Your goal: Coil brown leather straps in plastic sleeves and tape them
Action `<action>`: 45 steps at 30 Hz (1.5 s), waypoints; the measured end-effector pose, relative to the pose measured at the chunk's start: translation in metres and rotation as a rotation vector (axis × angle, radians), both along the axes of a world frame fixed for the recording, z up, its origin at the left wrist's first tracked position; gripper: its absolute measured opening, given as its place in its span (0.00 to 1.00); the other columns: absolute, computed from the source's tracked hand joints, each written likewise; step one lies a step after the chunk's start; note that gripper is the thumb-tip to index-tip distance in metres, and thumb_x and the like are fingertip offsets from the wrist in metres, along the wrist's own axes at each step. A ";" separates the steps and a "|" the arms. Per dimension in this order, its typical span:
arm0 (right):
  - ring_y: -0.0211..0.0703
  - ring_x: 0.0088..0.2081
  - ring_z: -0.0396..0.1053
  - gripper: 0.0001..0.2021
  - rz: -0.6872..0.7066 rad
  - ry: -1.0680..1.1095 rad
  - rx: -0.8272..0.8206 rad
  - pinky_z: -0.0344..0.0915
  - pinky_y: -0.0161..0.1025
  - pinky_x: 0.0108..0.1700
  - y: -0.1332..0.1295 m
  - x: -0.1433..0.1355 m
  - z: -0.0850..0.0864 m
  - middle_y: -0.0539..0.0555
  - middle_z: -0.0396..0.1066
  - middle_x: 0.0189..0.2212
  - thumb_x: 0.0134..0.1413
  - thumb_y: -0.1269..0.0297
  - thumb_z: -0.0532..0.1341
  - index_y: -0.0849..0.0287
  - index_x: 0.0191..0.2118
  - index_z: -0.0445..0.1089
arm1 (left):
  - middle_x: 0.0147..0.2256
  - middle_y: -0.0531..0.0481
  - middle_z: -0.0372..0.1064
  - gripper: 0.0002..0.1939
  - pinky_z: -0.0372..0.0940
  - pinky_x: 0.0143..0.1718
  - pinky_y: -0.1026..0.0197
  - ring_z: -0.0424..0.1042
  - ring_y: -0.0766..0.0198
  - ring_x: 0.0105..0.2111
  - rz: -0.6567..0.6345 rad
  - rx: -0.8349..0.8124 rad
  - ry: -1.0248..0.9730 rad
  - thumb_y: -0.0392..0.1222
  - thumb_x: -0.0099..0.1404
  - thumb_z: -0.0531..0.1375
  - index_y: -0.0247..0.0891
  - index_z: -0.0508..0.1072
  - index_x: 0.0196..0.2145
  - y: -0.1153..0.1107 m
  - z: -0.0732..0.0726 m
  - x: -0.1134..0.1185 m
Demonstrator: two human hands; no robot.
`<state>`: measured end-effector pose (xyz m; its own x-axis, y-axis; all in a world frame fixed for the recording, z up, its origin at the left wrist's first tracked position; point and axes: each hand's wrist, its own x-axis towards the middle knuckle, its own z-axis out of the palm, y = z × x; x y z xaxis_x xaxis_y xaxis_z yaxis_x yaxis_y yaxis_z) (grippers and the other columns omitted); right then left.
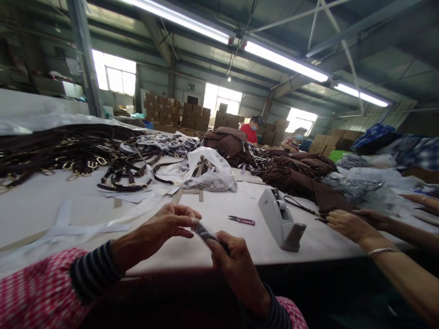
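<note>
Between my two hands is a small dark, narrow item in clear plastic; its exact kind is hidden by the wrap and my fingers. My right hand is closed around its lower part. At its upper end, my left hand pinches the plastic between thumb and fingertips. A pair of thread snips lies on the white table just beyond my right hand. Further right stands a grey tape dispenser, apart from both hands.
Dark straps with metal buckles cover the table's left side. A white plastic bag stands mid-table, before piled brown bags. At right, a co-worker's hands handle a brown bag. Two people sit across the table.
</note>
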<state>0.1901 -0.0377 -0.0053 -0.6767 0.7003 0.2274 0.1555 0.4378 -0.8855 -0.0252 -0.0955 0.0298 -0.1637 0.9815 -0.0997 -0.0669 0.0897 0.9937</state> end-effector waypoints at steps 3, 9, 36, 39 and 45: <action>0.35 0.24 0.55 0.20 -0.024 -0.042 0.059 0.49 0.36 0.28 0.004 -0.001 -0.004 0.45 0.59 0.20 0.70 0.54 0.57 0.58 0.27 0.65 | 0.45 0.45 0.72 0.13 0.68 0.39 0.57 0.71 0.59 0.39 -0.011 0.168 0.366 0.47 0.58 0.69 0.36 0.74 0.26 -0.009 -0.002 0.002; 0.36 0.24 0.59 0.15 -0.035 -0.151 0.455 0.48 0.38 0.30 -0.002 -0.003 -0.013 0.49 0.65 0.23 0.72 0.64 0.54 0.59 0.32 0.69 | 0.44 0.46 0.72 0.11 0.66 0.37 0.58 0.71 0.61 0.36 -0.068 0.247 0.489 0.46 0.61 0.66 0.36 0.74 0.27 -0.009 0.000 0.011; 0.38 0.23 0.66 0.13 -0.119 -0.156 0.744 0.48 0.40 0.30 -0.009 -0.002 -0.030 0.49 0.70 0.24 0.70 0.71 0.52 0.57 0.32 0.67 | 0.29 0.51 0.69 0.09 0.58 0.33 0.59 0.65 0.61 0.30 0.121 0.183 0.649 0.45 0.62 0.60 0.38 0.72 0.28 -0.020 -0.029 0.028; 0.39 0.22 0.65 0.13 -0.119 -0.188 0.824 0.46 0.41 0.29 -0.010 -0.006 -0.031 0.50 0.70 0.23 0.68 0.74 0.52 0.58 0.31 0.66 | 0.33 0.50 0.69 0.07 0.57 0.37 0.57 0.66 0.59 0.34 0.173 0.350 0.932 0.40 0.64 0.57 0.38 0.71 0.29 -0.025 -0.031 0.026; 0.37 0.22 0.61 0.14 -0.062 -0.166 0.708 0.46 0.40 0.29 -0.010 -0.010 -0.031 0.49 0.67 0.23 0.69 0.72 0.53 0.58 0.30 0.66 | 0.25 0.53 0.67 0.13 0.57 0.31 0.60 0.62 0.62 0.27 0.146 0.040 0.407 0.50 0.59 0.62 0.36 0.72 0.28 -0.011 -0.028 0.003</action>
